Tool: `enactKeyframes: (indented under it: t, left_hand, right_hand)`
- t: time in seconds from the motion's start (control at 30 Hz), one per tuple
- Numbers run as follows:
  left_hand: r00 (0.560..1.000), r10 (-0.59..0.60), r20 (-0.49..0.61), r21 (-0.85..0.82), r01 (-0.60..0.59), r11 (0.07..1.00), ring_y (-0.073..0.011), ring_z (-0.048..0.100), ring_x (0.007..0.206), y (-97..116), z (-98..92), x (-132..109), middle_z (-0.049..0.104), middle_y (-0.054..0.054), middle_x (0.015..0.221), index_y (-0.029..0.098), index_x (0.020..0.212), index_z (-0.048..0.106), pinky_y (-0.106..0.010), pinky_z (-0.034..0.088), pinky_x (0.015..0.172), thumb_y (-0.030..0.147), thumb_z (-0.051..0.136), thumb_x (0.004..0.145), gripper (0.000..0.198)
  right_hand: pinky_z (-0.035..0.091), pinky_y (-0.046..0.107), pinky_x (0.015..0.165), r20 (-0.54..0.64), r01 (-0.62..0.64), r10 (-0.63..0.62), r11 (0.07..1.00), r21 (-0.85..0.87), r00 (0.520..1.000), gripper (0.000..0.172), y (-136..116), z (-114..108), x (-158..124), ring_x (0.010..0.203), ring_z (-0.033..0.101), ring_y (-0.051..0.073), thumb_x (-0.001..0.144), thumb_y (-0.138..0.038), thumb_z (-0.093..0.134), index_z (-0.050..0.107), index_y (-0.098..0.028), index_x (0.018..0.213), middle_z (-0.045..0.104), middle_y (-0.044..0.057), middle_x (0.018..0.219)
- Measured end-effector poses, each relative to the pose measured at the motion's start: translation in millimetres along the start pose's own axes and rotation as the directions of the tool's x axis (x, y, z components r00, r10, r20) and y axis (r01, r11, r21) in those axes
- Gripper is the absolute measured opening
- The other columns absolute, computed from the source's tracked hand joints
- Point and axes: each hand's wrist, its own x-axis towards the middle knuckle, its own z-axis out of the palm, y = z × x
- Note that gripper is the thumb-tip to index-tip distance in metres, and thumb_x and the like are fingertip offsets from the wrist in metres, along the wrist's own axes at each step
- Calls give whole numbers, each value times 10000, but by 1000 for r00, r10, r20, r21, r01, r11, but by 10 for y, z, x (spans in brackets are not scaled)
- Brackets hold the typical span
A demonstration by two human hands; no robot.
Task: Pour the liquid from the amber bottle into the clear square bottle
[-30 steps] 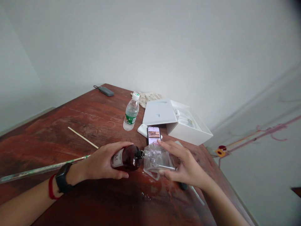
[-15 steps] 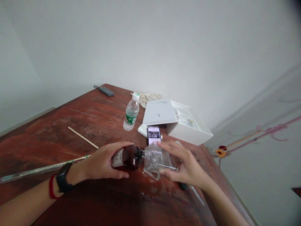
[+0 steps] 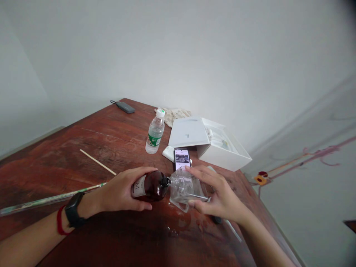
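My left hand [image 3: 119, 193] grips a dark brown bottle [image 3: 151, 186] with a pale label, tipped sideways just above the wooden table [image 3: 83, 148]. Its neck meets the mouth of a clear glass bottle [image 3: 185, 189], which my right hand [image 3: 219, 194] holds tilted toward it. The two openings touch mouth to mouth. A black watch and a red band sit on my left wrist. Wet drops lie on the table below the bottles.
Behind the bottles lie a lit phone [image 3: 182, 157], a small white device [image 3: 168, 152], a plastic water bottle [image 3: 155, 132], an open white box [image 3: 211, 142], a cloth [image 3: 174, 114] and a grey power bank [image 3: 125, 107]. A wooden stick [image 3: 97, 162] and a long rod [image 3: 47, 201] lie left.
Both hands and both bottles stay almost still. The picture on the phone screen has changed.
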Motion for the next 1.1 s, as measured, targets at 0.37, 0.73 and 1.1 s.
enactKeyframes:
  t: [0.37,0.73,1.1]
  left_hand:
    - [1000,4,-1,20,-4,1000,-357,711,1240,-39,7,-10,712,-115,1419,235,1502,567,-475,555,1096,551,958,729,922]
    - [1000,7,2,7,-7,1000,-357,707,1257,-29,9,-11,706,-113,1436,245,1500,557,-472,551,1115,528,965,733,913]
    - [1000,-1,29,-7,1,1000,-368,695,1286,-48,1,-7,695,-128,1454,228,1488,564,-497,531,1151,533,958,734,904]
  right_hand:
    - [650,428,955,9,4,-4,1000,-21,1000,698,-43,-9,17,1223,755,314,846,-371,790,609,-309,1517,743,95,1394]
    - [647,428,977,-38,30,-31,999,-36,999,663,-44,7,17,1210,767,320,814,-370,785,644,-253,1451,764,115,1353]
    - [648,423,960,-37,38,-39,999,-33,999,661,-55,5,15,1190,770,310,802,-359,798,636,-258,1435,768,105,1335]
